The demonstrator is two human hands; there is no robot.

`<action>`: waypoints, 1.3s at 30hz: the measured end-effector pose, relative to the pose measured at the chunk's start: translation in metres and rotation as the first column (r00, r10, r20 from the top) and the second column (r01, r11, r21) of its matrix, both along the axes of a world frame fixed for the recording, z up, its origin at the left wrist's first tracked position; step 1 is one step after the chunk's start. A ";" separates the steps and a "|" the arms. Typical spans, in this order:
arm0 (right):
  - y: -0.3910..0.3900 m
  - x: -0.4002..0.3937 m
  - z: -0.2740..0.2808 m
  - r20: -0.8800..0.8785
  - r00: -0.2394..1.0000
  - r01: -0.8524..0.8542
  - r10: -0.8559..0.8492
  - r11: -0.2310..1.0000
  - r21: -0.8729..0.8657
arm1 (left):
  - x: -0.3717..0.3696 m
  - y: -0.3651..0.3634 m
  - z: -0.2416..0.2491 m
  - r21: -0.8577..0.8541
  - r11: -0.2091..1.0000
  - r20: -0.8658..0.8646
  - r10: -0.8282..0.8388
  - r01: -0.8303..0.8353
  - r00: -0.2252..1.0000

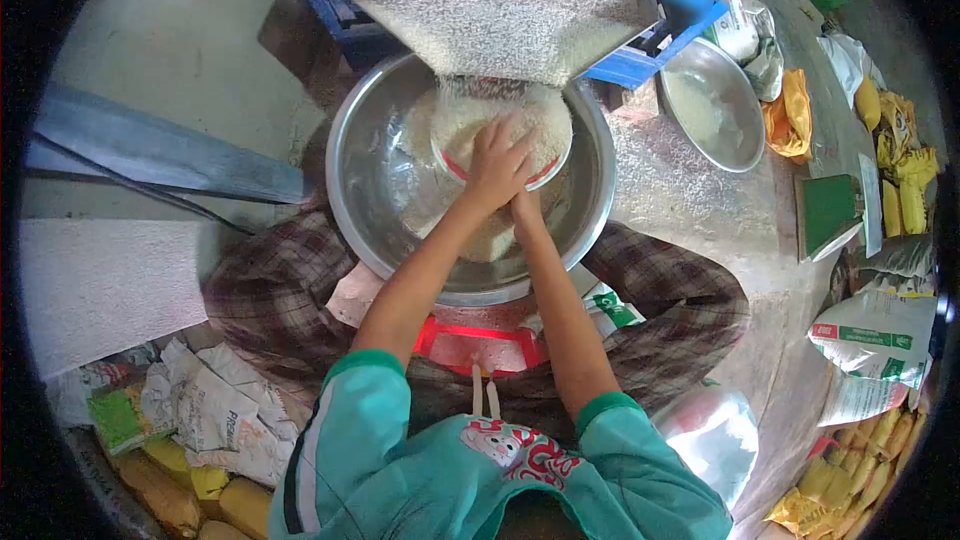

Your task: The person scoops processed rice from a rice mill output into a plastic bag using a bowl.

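A wide metal basin (345, 210) stands between my crossed legs. Inside it is a smaller bowl with a red and white rim (545, 175), heaped with pale grain (550, 125) that looks like rice. My left hand (500, 162) lies over the near side of this heap, fingers spread and holding nothing. Close against its wrist, my right hand (524, 208) is at the bowl's near edge. Its fingers are hidden, so its grip does not show. Grain streams into the bowl from a sloping chute (500, 15) in a blue frame (640, 65).
A second metal basin (715, 145) with some grain sits to the right, near an orange bag (790, 120). On the left, a blue-grey beam (170, 145) reaches toward my knee. A red-rimmed tray (480, 345) lies before me. Printed sacks (225, 410) fill the lower left.
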State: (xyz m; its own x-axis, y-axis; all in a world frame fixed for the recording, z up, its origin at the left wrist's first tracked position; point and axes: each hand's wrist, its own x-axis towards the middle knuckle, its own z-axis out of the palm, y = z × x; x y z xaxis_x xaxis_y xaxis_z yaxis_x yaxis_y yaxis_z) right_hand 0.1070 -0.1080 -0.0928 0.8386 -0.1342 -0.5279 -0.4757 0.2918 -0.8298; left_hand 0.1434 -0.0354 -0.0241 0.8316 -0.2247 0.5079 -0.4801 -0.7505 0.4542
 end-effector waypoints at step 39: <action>-0.026 0.021 0.044 -0.037 0.899 0.432 -0.437 0.867 0.250 | 0.065 0.121 -0.066 -0.433 0.792 -0.399 0.259 -0.430 0.880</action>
State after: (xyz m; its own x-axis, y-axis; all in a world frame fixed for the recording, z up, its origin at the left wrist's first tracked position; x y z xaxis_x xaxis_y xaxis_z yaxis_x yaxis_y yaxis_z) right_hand 0.1279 -0.1336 -0.0484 0.7361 -0.3559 -0.5757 -0.2378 0.6603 -0.7123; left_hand 0.2088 0.0860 -0.0901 0.9314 0.3186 0.1762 -0.0072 -0.4678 0.8838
